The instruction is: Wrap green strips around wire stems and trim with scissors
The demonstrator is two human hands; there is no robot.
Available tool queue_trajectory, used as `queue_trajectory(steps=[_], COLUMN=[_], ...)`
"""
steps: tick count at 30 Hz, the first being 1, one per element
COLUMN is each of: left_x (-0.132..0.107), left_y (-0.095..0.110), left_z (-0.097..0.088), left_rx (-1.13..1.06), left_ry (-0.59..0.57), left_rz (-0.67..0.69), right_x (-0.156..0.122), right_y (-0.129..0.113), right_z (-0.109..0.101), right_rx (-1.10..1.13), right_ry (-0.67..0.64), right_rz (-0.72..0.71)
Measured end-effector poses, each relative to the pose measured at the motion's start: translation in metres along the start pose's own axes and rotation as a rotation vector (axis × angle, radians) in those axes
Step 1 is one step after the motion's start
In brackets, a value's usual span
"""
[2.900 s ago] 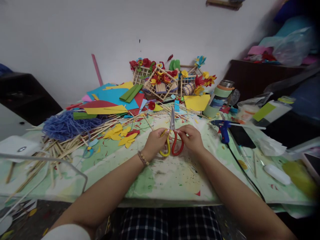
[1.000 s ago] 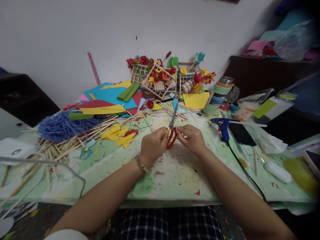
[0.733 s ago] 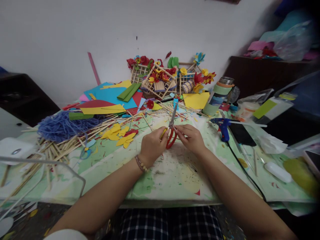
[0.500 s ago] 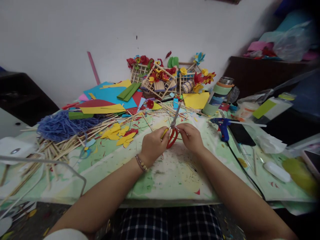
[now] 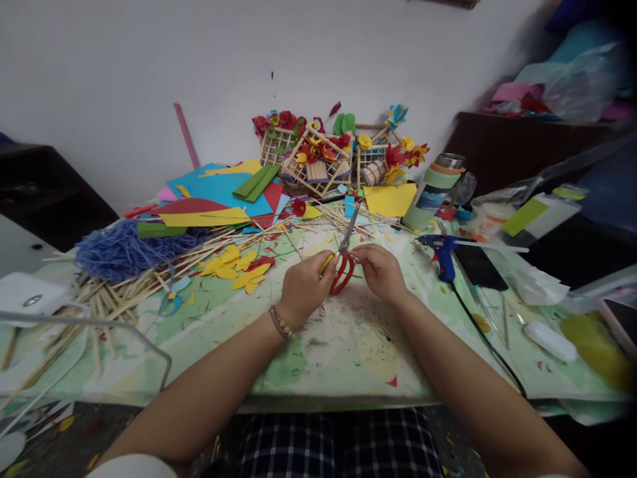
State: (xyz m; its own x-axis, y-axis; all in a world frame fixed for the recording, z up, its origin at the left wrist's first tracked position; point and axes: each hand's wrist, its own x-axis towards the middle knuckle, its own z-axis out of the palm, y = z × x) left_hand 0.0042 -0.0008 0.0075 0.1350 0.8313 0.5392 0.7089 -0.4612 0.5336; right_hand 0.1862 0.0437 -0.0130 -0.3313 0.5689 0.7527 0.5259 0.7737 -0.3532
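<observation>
A pair of scissors (image 5: pixel 342 279) with red handles points its metal blades away from me over the middle of the table. My left hand (image 5: pixel 304 287) is closed at the left side of the handles, near the pivot. A small yellow piece (image 5: pixel 326 265) shows between its fingers. On the other side, my right hand (image 5: pixel 382 273) is closed in a pinch, fingertips by the right handle loop. What that pinch holds is too small to make out. Yellow paper petals (image 5: pixel 226 262) lie to the left of my hands.
Blue yarn (image 5: pixel 132 252) and thin wooden sticks (image 5: pixel 107 302) lie at left, coloured paper sheets (image 5: pixel 213 189) behind. Stick frames with paper flowers (image 5: pixel 318 162) lean on the wall. At right are a bottle (image 5: pixel 432 192), a blue glue gun (image 5: pixel 445 255) with cord and a phone (image 5: pixel 480 267).
Both hands stay almost where they were around the scissors. Slightly more of the yellow piece shows at my left fingers, and the right fingers have shifted very little.
</observation>
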Motion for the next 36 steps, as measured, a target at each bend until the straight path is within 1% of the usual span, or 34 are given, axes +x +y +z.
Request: queue_trajectory(steps=[4, 6, 8, 10, 12, 14, 15, 17, 19, 21, 23, 27, 29, 33, 36], left_x=[-0.001, -0.002, -0.004, -0.005, -0.004, -0.002, -0.001, 0.003, 0.008, 0.011, 0.013, 0.015, 0.015, 0.017, 0.018], left_y=[0.001, 0.001, 0.001, 0.002, 0.002, 0.002, 0.001, -0.003, -0.009, -0.014, -0.018, -0.018, -0.017, -0.017, -0.018], left_z=[0.001, 0.002, 0.003, 0.003, 0.002, 0.001, 0.0, -0.001, 0.0, 0.001, 0.001, -0.002, -0.004, -0.007, -0.007], left_rx=[0.0, 0.019, 0.045, 0.052, 0.021, -0.031, -0.065, -0.157, -0.298, -0.458, -0.558, -0.577, -0.588, -0.646, -0.73], left_ry=[-0.018, -0.028, -0.035, -0.043, -0.048, -0.044, -0.039, -0.026, -0.016, -0.026, -0.054, -0.154, -0.21, -0.242, -0.228], left_rz=[0.013, 0.05, 0.09, 0.11, 0.095, 0.043, 0.002, -0.095, -0.21, -0.309, -0.363, -0.378, -0.369, -0.36, -0.36], right_x=[0.0, -0.001, -0.002, -0.003, -0.003, -0.002, -0.002, -0.001, -0.001, 0.001, 0.003, 0.008, 0.009, 0.008, 0.007], right_y=[0.0, 0.001, 0.003, 0.005, 0.006, 0.005, 0.004, 0.0, -0.004, -0.007, -0.006, 0.005, 0.009, 0.01, 0.004], right_z=[-0.001, 0.001, 0.005, 0.01, 0.014, 0.017, 0.018, 0.018, 0.018, 0.017, 0.014, 0.004, -0.001, -0.003, 0.0], right_rx=[0.015, 0.051, 0.124, 0.262, 0.455, 0.647, 0.719, 0.801, 0.826, 0.836, 0.822, 0.693, 0.634, 0.599, 0.637], right_ry=[0.005, 0.015, 0.013, 0.003, 0.002, -0.026, -0.066, -0.166, -0.223, -0.204, -0.151, 0.026, 0.083, 0.102, 0.126], right_rz=[0.06, 0.116, 0.204, 0.341, 0.509, 0.637, 0.671, 0.7, 0.726, 0.755, 0.757, 0.714, 0.712, 0.713, 0.721])
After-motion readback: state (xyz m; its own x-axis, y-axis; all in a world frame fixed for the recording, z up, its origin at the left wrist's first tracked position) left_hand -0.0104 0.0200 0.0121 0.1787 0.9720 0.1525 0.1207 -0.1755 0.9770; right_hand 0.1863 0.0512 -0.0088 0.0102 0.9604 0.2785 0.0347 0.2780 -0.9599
